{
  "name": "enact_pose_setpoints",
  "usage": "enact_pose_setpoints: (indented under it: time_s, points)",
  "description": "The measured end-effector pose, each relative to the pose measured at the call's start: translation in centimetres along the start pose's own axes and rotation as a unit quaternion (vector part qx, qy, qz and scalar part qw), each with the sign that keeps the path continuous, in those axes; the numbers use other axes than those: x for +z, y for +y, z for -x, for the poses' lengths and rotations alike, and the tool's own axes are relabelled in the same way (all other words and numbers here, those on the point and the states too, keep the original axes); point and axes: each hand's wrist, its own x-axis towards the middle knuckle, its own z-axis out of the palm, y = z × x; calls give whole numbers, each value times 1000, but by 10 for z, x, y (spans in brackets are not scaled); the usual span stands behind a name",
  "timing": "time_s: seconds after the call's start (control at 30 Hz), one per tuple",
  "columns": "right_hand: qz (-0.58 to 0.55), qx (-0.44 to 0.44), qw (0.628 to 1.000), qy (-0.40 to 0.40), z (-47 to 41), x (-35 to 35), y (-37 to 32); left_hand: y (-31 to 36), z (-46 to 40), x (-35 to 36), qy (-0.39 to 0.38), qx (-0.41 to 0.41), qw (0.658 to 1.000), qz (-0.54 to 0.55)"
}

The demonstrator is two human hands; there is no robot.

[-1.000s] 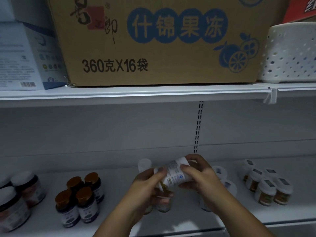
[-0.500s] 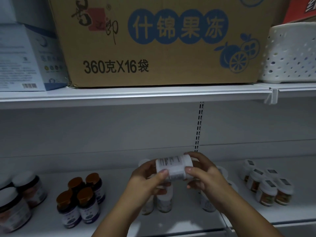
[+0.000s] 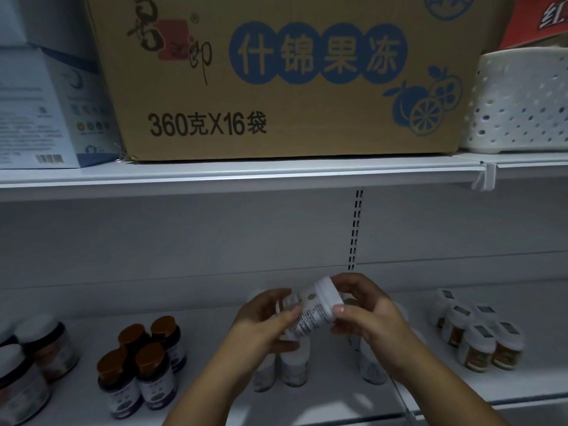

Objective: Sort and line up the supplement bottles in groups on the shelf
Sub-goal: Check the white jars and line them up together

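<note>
I hold a white supplement bottle (image 3: pixel 310 309) tilted in the air above the lower shelf (image 3: pixel 322 404). My left hand (image 3: pixel 261 318) grips its bottom end and my right hand (image 3: pixel 365 309) grips its white cap end, which points up and right. Below my hands stand white bottles (image 3: pixel 293 368), partly hidden. A group of dark bottles with brown caps (image 3: pixel 144 364) stands to the left. Several white-capped bottles with orange labels (image 3: pixel 476 336) stand in a group to the right. Larger white-lidded jars (image 3: pixel 33 358) sit at the far left.
The upper shelf (image 3: pixel 246 176) carries a big cardboard box (image 3: pixel 276 78), a blue-white carton (image 3: pixel 46 112) at the left and a perforated white basket (image 3: pixel 522 103) at the right. A slotted upright (image 3: pixel 355 229) runs down the back panel.
The bottle lay level between my hands half a second ago; now it is tilted with the cap up to the right. Both hands have kept their hold on it.
</note>
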Motion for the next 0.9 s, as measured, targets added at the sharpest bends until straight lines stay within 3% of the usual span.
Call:
enact_pose_setpoints:
  time_s: [0.27,0.67,0.9]
  points:
    - [-9,23,999,32,-1,8,0,-1,1,0,35,97,994,-42]
    - [9,-65,998,14,6,6,-1,-6,-2,-6,-28,62,996,-49]
    - [253,-162,953,31,23,23,-14,-21,-10,-11,-62,81,988,-117]
